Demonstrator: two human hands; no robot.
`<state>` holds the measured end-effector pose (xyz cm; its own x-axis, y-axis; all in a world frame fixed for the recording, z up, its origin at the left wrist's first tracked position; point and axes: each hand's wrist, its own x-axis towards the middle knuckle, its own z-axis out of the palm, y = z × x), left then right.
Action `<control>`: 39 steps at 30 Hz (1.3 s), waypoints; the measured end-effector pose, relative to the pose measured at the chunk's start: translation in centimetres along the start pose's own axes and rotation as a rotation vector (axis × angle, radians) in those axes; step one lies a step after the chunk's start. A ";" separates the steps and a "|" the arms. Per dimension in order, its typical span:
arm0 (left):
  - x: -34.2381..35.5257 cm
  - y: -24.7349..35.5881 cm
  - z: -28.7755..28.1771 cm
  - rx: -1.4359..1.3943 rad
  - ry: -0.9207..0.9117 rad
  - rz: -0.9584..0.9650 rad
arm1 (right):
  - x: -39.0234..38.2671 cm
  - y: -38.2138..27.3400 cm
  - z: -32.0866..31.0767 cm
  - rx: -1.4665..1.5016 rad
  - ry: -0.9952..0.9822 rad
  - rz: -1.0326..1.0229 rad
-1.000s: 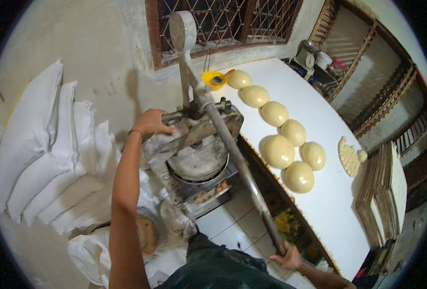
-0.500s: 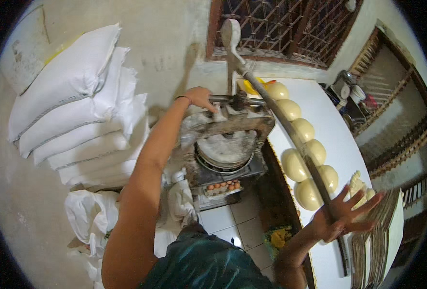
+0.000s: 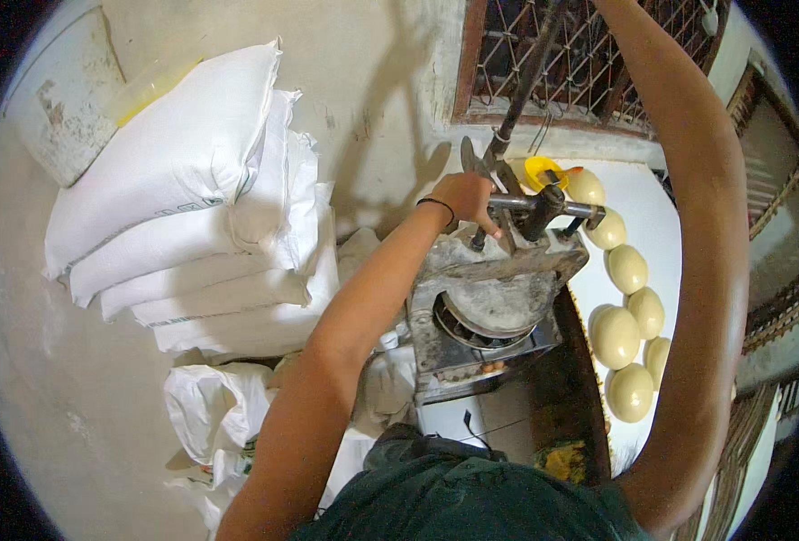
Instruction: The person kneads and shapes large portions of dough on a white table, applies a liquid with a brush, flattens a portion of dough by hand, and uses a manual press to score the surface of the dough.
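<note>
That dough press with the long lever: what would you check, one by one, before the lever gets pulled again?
1. Left hand steady on the press: ok, it grips the horizontal bar at the top of the dough press.
2. Right hand on the lever: cannot tell, the raised right arm runs out of the picture at the top.
3. Lever raised: ok, it stands up in front of the window grille.
4. Round pan seated in the press: ok, it sits centred in the frame.
5. Fingers away from the pan: ok for the left hand.
6. Dough balls out of the way: ok, they lie apart on the white table.
</note>
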<state>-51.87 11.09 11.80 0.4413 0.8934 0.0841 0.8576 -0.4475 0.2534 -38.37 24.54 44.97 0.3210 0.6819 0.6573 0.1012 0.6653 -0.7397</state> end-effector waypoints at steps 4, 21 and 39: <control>0.7 1.6 -0.2 0.074 -0.041 0.009 | 1.6 3.3 -0.1 -0.366 -0.111 -0.080; -2.3 4.3 -0.3 0.080 0.116 -0.198 | -55.4 36.1 -31.4 0.136 0.618 1.748; -0.5 6.2 0.0 0.144 0.049 -0.343 | -56.7 37.8 -31.1 -0.157 0.530 1.825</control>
<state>-46.77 7.86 13.34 0.1113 0.9917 0.0651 0.9834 -0.1193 0.1368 -23.49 1.60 -24.69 0.3313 0.2502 -0.9097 -0.5828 -0.7040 -0.4059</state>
